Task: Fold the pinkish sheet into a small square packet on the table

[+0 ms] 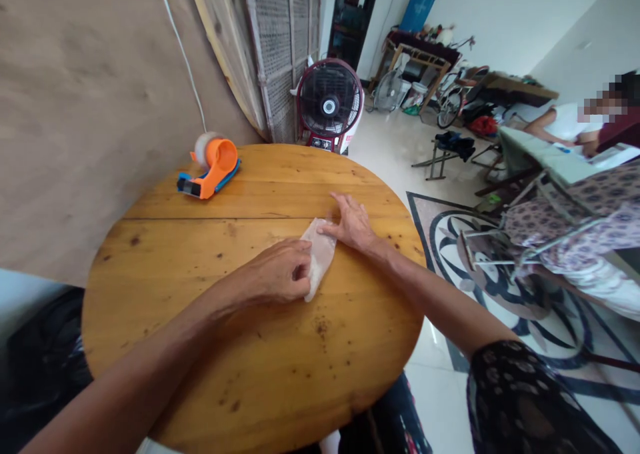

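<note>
A small whitish, see-through packet (320, 257), which looks like thin folded plastic, lies on the round wooden table (240, 347). At its left edge is my left hand (283, 267), with the fingers curled in and closed on the packet's side. My right hand (353, 224) rests at the packet's upper right with its fingers apart, and its thumb lies on the top end of the packet. Farther back on the left of the tabletop stands an orange and blue tape dispenser (215, 171) with a roll of clear tape.
Behind the table's far edge stands a dark red fan (329, 104). A brown board (100, 107) rises along the left side. To the right, a person (565, 124) sits at another table (550, 151). A folding stool (440, 157) stands on the floor between.
</note>
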A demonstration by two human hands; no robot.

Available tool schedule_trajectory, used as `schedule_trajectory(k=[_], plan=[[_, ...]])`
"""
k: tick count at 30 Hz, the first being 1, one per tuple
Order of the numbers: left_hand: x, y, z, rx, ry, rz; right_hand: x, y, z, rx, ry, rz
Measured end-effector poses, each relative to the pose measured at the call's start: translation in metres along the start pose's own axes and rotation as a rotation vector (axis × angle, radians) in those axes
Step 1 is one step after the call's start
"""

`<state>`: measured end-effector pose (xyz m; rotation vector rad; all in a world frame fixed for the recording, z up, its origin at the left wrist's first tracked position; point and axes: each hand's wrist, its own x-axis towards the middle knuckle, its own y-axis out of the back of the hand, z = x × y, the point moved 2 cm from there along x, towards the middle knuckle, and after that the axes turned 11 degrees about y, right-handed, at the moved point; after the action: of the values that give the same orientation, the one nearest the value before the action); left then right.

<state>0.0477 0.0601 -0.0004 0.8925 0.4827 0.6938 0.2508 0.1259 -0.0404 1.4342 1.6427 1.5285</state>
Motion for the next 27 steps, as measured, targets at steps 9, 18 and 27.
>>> schedule_trajectory(k=[9,18,27], plan=[[-0.002,0.000,0.007,0.037,0.071,0.022,0.006,0.006,-0.012,-0.141,-0.230,-0.242],[-0.013,-0.006,0.010,-0.010,0.203,0.125,0.011,0.012,-0.020,0.051,-0.313,-0.293],[-0.025,-0.026,0.001,-0.264,0.315,0.317,0.004,0.004,-0.013,0.213,-0.245,-0.143]])
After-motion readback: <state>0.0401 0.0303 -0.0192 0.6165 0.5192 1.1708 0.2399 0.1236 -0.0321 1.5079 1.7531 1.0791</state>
